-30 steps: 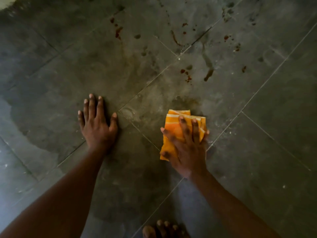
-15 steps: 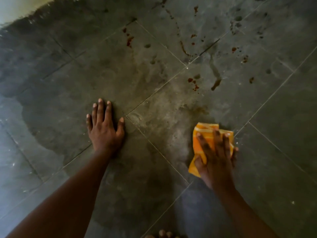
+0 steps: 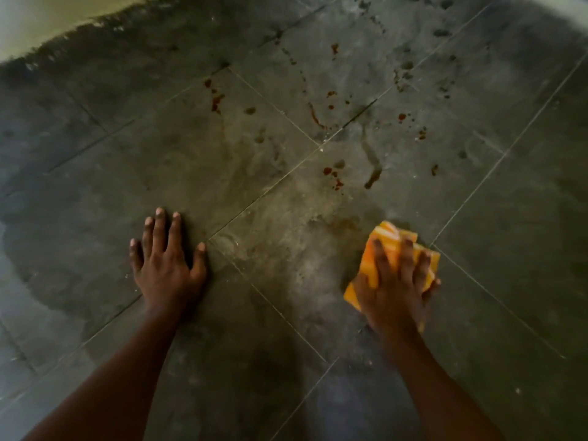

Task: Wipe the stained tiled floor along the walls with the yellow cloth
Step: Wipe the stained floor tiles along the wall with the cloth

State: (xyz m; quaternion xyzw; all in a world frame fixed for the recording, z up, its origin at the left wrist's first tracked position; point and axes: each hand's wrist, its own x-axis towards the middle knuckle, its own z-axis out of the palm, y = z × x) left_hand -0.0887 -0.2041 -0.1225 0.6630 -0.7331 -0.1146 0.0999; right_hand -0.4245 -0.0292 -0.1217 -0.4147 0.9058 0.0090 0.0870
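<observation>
A person's right hand point(image 3: 394, 288) presses a folded yellow cloth point(image 3: 386, 240) flat against the dark tiled floor point(image 3: 254, 345) at the centre right of the frame, fingers spread straight over the fabric, which shows beyond the fingertips and to the left of the palm. The left hand point(image 3: 165, 265) rests palm-down on a bare tile at the centre left, fingers straight and slightly fanned, holding nothing; the two hands lie well apart. Reddish-brown stains point(image 3: 332, 176) and dark drips dot the tiles in the upper middle of the frame, beyond the cloth. A pale wall point(image 3: 38, 17) edges the floor at the upper left.
</observation>
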